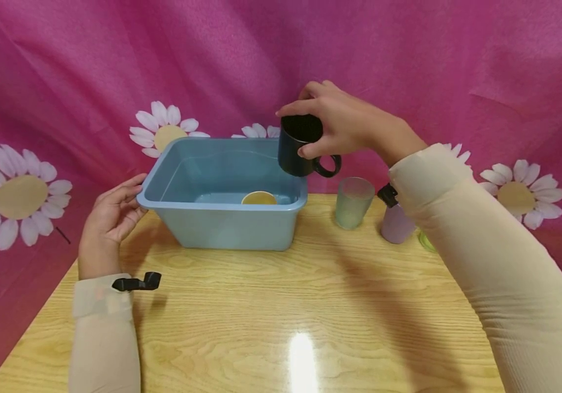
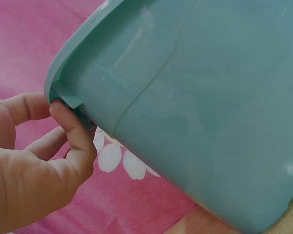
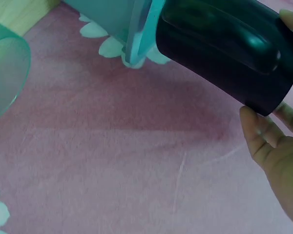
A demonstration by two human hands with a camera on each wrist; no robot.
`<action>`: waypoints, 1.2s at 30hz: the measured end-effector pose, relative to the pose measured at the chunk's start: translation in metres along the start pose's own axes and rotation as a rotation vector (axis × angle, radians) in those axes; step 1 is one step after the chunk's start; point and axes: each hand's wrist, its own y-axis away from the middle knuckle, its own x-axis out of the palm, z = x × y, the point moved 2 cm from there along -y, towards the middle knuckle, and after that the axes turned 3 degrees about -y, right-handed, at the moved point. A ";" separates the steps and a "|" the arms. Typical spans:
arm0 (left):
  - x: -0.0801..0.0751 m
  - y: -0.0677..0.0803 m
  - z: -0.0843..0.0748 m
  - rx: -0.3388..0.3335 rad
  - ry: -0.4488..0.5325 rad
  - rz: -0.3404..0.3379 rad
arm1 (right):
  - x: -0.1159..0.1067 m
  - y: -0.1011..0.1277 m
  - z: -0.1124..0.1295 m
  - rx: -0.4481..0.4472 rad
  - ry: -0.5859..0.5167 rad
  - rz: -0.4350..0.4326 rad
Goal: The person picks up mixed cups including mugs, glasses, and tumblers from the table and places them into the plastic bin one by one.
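A black mug [image 1: 290,153] hangs above the right end of a blue-grey plastic tub [image 1: 226,226], its handle pointing right. My right hand [image 1: 342,121] grips it from above by the rim, fingers on the far side and thumb on the near side. In the right wrist view, the mug [image 3: 219,51] appears sideways with fingertips at its rim. My left hand [image 1: 116,212] holds the tub's left end, and the left wrist view shows fingers and thumb bent round the rim of the tub [image 2: 185,107]. Inside the tub lies a round yellow item [image 1: 259,198], partly hidden by the front wall.
Right of the tub, a frosted greenish glass [image 1: 353,204] stands on the wooden table [image 1: 241,316]. Beyond it are a purple container [image 1: 397,225] and a yellow-green item [image 1: 427,241], both partly covered by the right sleeve. A pink flowered cloth [image 1: 241,60] hangs behind.
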 end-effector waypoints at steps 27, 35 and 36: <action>0.001 0.006 0.000 0.009 -0.042 -0.047 | 0.083 -0.054 0.003 -0.007 0.027 0.007; 0.000 0.004 0.001 0.009 -0.036 -0.026 | 0.098 -0.062 -0.003 0.005 0.032 0.082; -0.001 0.003 0.001 0.009 -0.034 -0.022 | 0.100 -0.063 -0.004 0.003 0.035 0.091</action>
